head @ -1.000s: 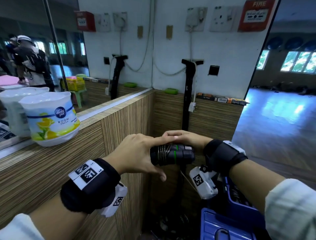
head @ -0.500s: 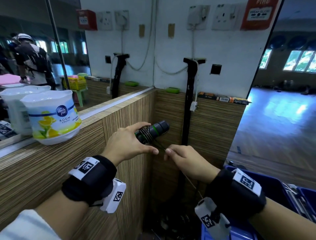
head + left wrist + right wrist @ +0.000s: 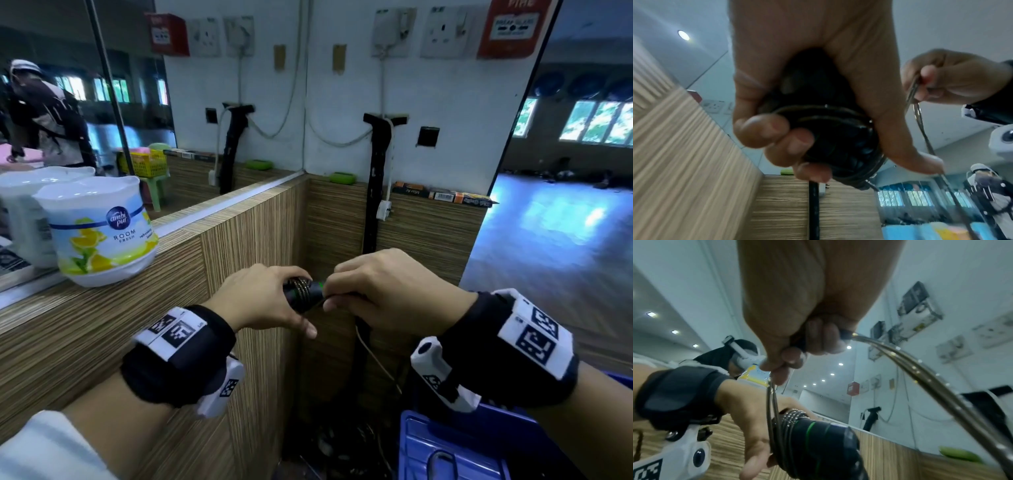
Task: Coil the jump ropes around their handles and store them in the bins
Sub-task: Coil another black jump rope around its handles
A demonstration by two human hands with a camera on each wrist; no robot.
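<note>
Fingers of the left hand (image 3: 263,301) curl round the black jump-rope handle (image 3: 303,294), so that grip is clamped on the handle; in the left wrist view the fingertips (image 3: 764,128) press on one side and the thumb lies along the other. Several turns of thin metallic rope (image 3: 791,416) sit wound round the handle just beside a green ring (image 3: 810,430). The handle is held in the air in front of the person, above the floor and close to the wooden wall corner.

Right beside it, the right hand (image 3: 387,291) has its fingers curled and pinches the rope: in the right wrist view the cord runs down from the fingertips (image 3: 791,356) to the wound turns, and another doubled length arcs away to the right from the same fist. The two hands are almost touching over the handle. Both wrists wear black bands with white marker tags and small white cameras.

Below the right wrist a blue bin (image 3: 455,448) stands low in the head view; what lies in it cannot be made out. A loose length of rope (image 3: 375,359) hangs down toward it.

On the wood-grain ledge (image 3: 102,329) to the left stands a white room-freshener tub (image 3: 99,229), against a mirror (image 3: 85,113). On the white wall beyond are sockets and a red fire-alarm box (image 3: 510,27), with a black pole (image 3: 376,178) leaning below.
</note>
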